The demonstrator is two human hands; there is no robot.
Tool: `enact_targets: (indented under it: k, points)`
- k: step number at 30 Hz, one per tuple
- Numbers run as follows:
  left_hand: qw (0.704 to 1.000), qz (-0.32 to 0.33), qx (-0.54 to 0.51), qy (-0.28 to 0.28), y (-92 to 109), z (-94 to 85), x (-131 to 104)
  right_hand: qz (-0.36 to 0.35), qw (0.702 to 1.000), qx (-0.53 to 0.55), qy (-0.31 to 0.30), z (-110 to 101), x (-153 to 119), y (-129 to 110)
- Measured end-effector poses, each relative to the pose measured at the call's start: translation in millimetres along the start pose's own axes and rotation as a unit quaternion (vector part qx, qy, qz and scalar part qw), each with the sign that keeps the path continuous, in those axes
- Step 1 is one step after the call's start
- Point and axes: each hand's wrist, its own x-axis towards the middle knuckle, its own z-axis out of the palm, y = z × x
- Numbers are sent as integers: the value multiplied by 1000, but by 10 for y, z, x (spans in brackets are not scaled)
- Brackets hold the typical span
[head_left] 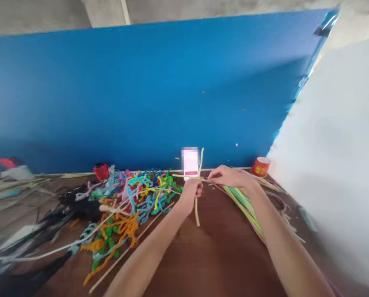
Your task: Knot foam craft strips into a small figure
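Observation:
Two pale yellow pipe cleaners (197, 212) cross each other above the middle of the table, one running up and down, the other sideways. My left hand (191, 194) is closed on them just below the crossing. My right hand (226, 176) pinches the right end of the sideways one between thumb and fingers. Behind the crossing stands a phone (190, 161) with a lit screen, its upper part blurred. Under my right wrist lies a bundle of green and yellow pipe cleaners (246, 208).
A tangled heap of coloured pipe cleaners (147, 192) covers the table left of my hands. A thin stick (131, 245) and a white cable (48, 253) lie nearby. A red cup (260, 166) stands back right, a red roll (101, 170) back left. The blue wall (141, 95) bounds the table.

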Motion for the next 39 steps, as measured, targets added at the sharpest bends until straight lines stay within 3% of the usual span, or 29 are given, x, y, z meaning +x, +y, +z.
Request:
enact_targets:
  k: [7,20,29,39]
  points:
    - [999,-1,-23,-36,-35,48,-136,10,1000,-1,-14,-50,-73,-55]
    - [999,34,8,-8,-173,47,-81,7,999,-50,20,-33,-4,54]
    - [997,76,28,-9,-225,71,-118,-36,999,10,32,52,105,165]
    - [997,79,16,5,-282,66,-99,-48,996,58,40,72,91,99]
